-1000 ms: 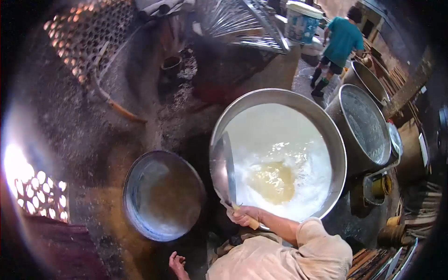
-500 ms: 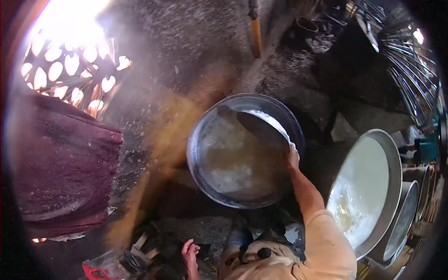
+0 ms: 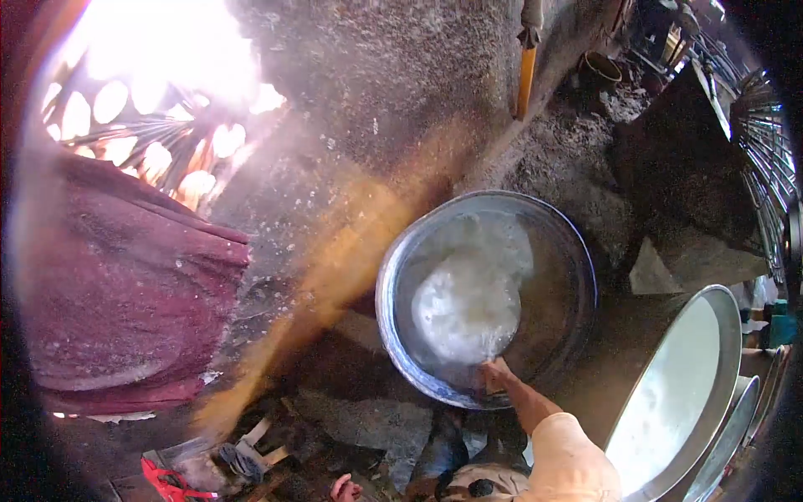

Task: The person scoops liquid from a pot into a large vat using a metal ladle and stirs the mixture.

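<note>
My right hand [image 3: 495,376] grips the rim of a round, shallow bowl [image 3: 466,311] inside a large metal pot [image 3: 389,314]. The bowl looks whitish and shiny, and steam blurs its surface and what is in the pot. My left hand [image 3: 345,489] is low in view near my legs, apart from the pot, with fingers loosely bent and nothing visible in them. To the right of my right arm, a big tilted metal basin [image 3: 729,335] holds white liquid [image 3: 682,385].
A dark red cloth [image 3: 138,289] hangs at left, below bright light. A wooden-handled tool [image 3: 525,84] leans on the wall at the top. More metal pans [image 3: 749,410] stand at right. A transparent bag with red handles [image 3: 171,481] lies at lower left.
My right hand has come down and toward me, bringing the bowl from a tilted position at the pot's far right to the pot's near middle. The head view has shifted left.
</note>
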The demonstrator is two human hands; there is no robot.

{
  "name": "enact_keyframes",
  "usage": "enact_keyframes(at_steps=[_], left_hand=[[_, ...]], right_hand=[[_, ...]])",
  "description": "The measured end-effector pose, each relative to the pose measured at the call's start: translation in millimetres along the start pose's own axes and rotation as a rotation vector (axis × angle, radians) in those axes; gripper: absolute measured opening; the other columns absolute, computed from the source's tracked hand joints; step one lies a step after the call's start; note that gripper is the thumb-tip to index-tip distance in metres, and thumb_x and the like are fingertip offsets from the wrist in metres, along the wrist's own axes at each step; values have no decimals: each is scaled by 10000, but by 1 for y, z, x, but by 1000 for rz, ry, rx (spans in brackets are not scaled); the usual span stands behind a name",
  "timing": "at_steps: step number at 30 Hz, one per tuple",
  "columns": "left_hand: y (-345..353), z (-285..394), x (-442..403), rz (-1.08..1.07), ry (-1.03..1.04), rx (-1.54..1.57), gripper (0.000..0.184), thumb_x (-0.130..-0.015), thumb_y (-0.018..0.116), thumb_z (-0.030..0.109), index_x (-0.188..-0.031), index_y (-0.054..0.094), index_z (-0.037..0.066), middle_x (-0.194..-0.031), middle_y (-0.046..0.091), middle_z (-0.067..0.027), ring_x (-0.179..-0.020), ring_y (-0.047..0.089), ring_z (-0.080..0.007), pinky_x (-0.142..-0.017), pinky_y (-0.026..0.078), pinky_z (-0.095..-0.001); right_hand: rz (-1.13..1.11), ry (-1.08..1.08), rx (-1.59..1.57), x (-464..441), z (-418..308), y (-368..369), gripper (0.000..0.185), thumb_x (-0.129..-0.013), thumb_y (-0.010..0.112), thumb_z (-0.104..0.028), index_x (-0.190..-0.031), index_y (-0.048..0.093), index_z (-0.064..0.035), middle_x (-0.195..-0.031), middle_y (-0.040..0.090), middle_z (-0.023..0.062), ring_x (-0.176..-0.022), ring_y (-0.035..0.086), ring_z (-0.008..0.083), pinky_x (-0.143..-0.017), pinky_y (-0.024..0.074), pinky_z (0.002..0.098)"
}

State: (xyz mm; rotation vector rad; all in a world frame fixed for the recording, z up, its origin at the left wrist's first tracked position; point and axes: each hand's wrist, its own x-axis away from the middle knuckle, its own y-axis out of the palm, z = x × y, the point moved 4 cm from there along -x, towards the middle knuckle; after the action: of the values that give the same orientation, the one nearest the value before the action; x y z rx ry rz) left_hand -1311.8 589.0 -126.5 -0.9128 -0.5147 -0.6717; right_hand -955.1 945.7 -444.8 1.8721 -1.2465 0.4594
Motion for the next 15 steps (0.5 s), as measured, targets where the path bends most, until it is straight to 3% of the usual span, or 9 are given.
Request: enact_keyframes(at_steps=[2, 4, 5, 6, 8, 9, 12, 15], left_hand=[[18, 67, 39, -11, -94, 79, 350, -928, 539, 232, -1234, 556, 62, -816, 609, -66, -723, 587, -188, -670, 512, -348], [21, 67, 39, -83, -50, 110, 351, -929, 536, 232, -1238, 554, 66, -815, 610, -67, -722, 588, -184, -671, 509, -344], [25, 67, 39, -149, -16, 137, 352, -930, 534, 233, -1241, 552, 69, -813, 612, -69, -721, 588, -180, -672, 507, -340], [33, 71, 42, -163, -3, 141, 352, -930, 534, 233, -1241, 552, 69, -813, 612, -69, -721, 588, -180, -672, 507, -340], [51, 82, 46, -106, -56, 247, 370, -921, 545, 228, -1258, 543, 75, -807, 611, -80, -714, 579, -161, -722, 491, -316], [57, 49, 25, -15, -72, 182, 296, -880, 555, 191, -1145, 571, 61, -801, 629, -37, -719, 618, -148, -623, 469, -285], [88, 62, 31, -131, 58, 256, 288, -879, 541, 171, -1142, 565, 56, -768, 626, -37, -696, 614, -146, -608, 464, -287], [126, 74, 39, -186, 88, 261, 290, -871, 533, 140, -1148, 567, 64, -769, 616, -38, -676, 593, -137, -612, 470, -300]], right_hand=[[-52, -74, -53, 10, -11, 11, 177, -834, 646, -244, -849, 569, -85, -718, 535, 8, -548, 497, 127, -467, 401, 316], [-109, -158, -187, 20, -9, 7, 119, -834, 641, -154, -851, 553, -77, -677, 522, 7, -549, 511, 136, -464, 413, 317], [-17, -26, -7, 56, -52, 26, 101, -829, 632, -113, -861, 547, -69, -641, 514, 15, -539, 526, 147, -455, 429, 322], [-7, -43, -4, 76, -72, 27, 101, -829, 632, -113, -861, 547, -69, -641, 514, 15, -539, 526, 147, -455, 429, 322], [-64, 175, 103, 113, -91, 23, 127, -820, 635, -91, -879, 528, -57, -638, 520, 34, -529, 535, 158, -451, 440, 325], [-43, 187, 94, 136, -104, 19, 118, -811, 637, -62, -833, 522, -45, -640, 527, 56, -522, 538, 159, -440, 441, 330], [-28, 102, 135, 220, -157, 3, 123, -802, 638, -38, -824, 517, -41, -657, 533, 72, -507, 528, 162, -431, 442, 336], [90, 233, 162, 320, -206, -20, 125, -808, 628, -20, -854, 514, -34, -676, 542, 74, -488, 511, 150, -419, 434, 317]])
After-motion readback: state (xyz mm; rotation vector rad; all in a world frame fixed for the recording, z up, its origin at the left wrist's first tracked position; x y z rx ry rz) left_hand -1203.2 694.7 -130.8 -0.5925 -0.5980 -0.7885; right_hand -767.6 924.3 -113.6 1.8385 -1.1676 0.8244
